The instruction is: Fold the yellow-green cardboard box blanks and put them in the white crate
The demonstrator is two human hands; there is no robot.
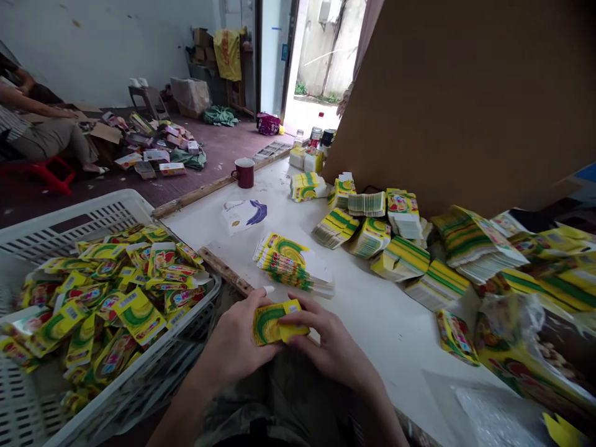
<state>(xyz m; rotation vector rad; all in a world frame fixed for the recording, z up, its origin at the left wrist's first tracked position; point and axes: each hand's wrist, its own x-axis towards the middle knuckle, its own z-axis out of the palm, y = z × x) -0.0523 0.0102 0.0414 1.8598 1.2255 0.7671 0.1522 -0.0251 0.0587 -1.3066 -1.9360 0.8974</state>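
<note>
Between my two hands, near the table's front edge, is a small yellow-and-green printed carton (269,324). My left hand (239,335) grips its left end, and a white cover sits on one fingertip. Fingers and thumb of my right hand (328,338) pinch the right end, where a yellow flap shows. Just beyond lies a fanned stack of flat cartons (293,264) on the white table (372,335). To my left, a white plastic basket (135,202) holds many similar yellow cartons (139,313).
Bundles of flat cartons (367,236) line the table's right side below a large brown board (456,99). A maroon mug (244,172) and a white-and-purple packet (244,214) stand farther back. An opened box (516,347) is at right. A seated person (41,124) is at far left.
</note>
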